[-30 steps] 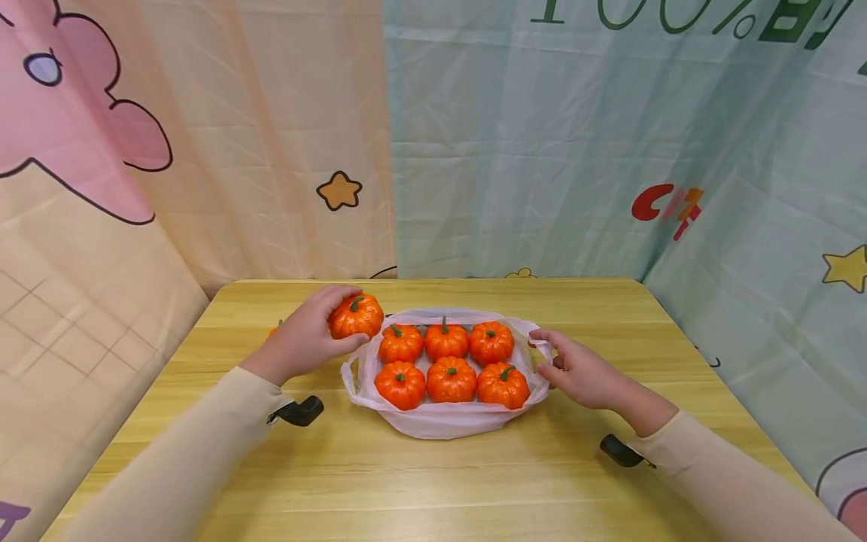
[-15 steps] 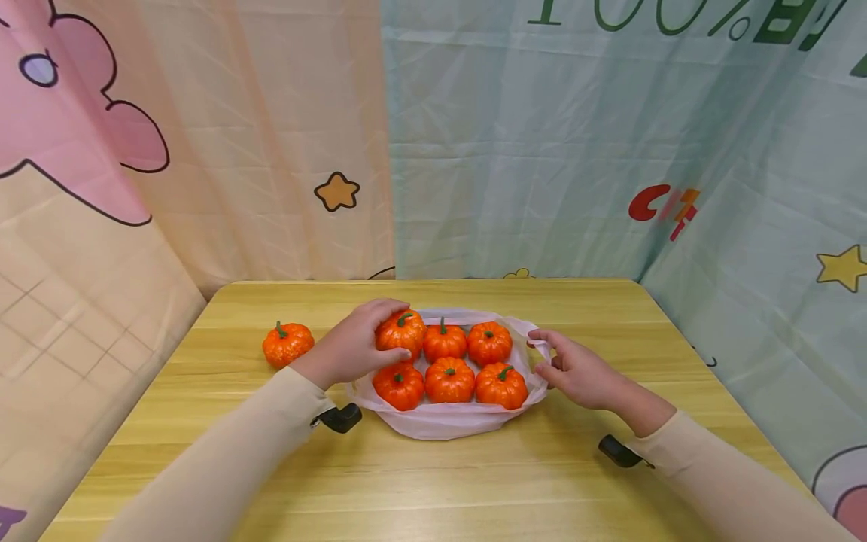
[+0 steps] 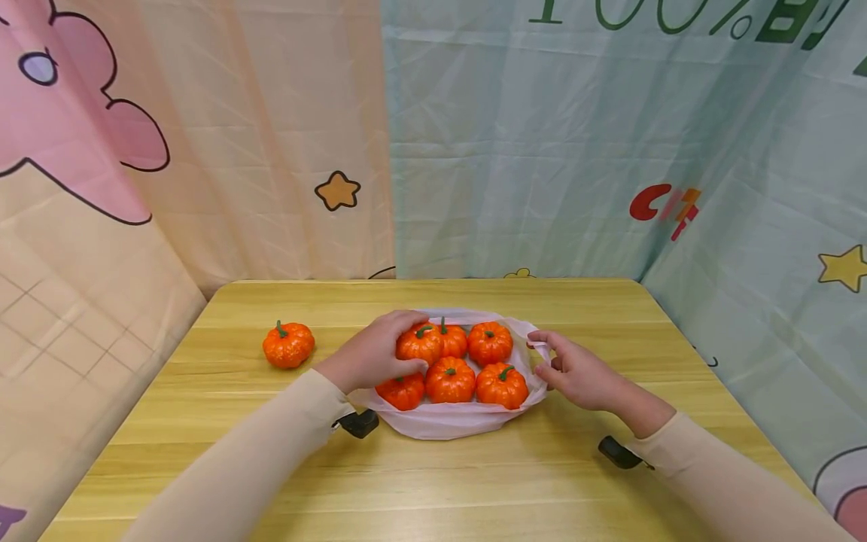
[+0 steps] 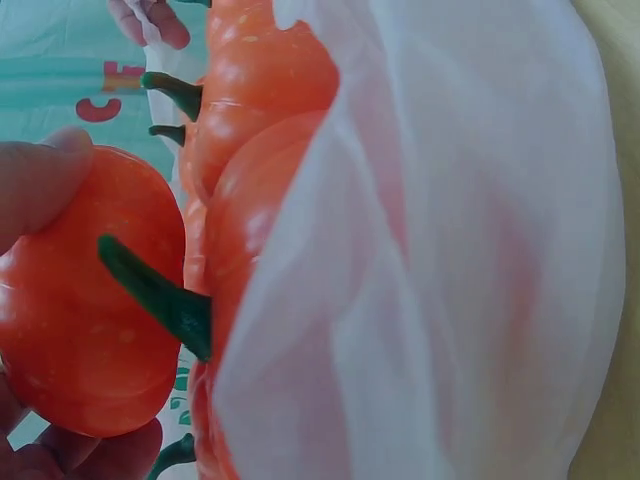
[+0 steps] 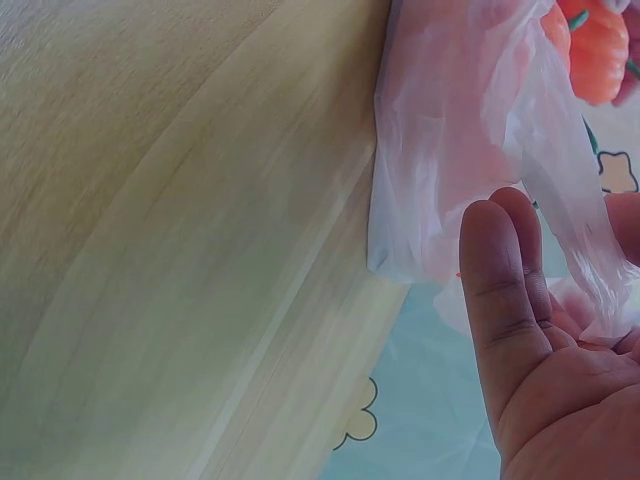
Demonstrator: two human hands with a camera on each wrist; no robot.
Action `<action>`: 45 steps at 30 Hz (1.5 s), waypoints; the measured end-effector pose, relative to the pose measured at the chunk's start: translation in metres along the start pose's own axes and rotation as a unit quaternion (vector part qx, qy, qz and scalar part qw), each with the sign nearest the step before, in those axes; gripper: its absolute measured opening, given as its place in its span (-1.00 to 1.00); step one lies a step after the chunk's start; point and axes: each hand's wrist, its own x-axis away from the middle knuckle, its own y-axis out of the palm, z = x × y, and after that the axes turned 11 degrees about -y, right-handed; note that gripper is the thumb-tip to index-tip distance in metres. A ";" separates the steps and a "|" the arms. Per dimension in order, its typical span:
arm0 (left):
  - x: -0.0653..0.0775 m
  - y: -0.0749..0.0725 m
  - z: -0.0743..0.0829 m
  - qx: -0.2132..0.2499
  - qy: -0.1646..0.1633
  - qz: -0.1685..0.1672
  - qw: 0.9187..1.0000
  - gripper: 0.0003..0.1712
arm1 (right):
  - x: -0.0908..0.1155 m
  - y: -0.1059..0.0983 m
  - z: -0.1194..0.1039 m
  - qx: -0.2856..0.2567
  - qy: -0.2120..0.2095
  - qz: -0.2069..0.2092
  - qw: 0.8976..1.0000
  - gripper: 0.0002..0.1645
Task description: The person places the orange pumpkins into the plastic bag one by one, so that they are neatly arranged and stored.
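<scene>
In the head view my left hand [image 3: 371, 352] grips a small orange pumpkin [image 3: 418, 346] over the left part of a white plastic bag [image 3: 440, 427]. Thumb and fingers lie on opposite sides of this pumpkin in the left wrist view, its green stem showing. Inside the bag's mouth sit several more pumpkins [image 3: 450, 381] in rows; the held one and my hand partly cover those at the left. At the bag's right side, my right hand [image 3: 579, 370] holds the bag's handle loop [image 5: 575, 180] between thumb and fingers, as the right wrist view shows.
Another orange pumpkin [image 3: 288, 346] stands on the wooden table [image 3: 433, 489], left of the bag. Printed curtains [image 3: 515, 150] hang behind the table and along both sides.
My left hand has carried the pumpkin rightward from beside the bag to above its contents, then slightly further right and lower. The right hand stays at the handle. The lone pumpkin at left came into full view.
</scene>
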 end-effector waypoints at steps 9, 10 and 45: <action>-0.001 0.005 0.002 -0.007 -0.010 -0.012 1.000 -0.15 | 0.000 0.001 0.001 0.001 -0.008 0.004 1.000 -0.31; -0.001 0.005 0.003 -0.007 -0.011 -0.013 1.000 -0.15 | 0.000 0.001 0.001 0.001 -0.008 0.004 1.000 -0.31; -0.007 0.008 0.000 -0.018 -0.019 -0.022 0.999 -0.10 | -0.002 0.002 0.003 0.000 -0.006 0.004 1.000 -0.30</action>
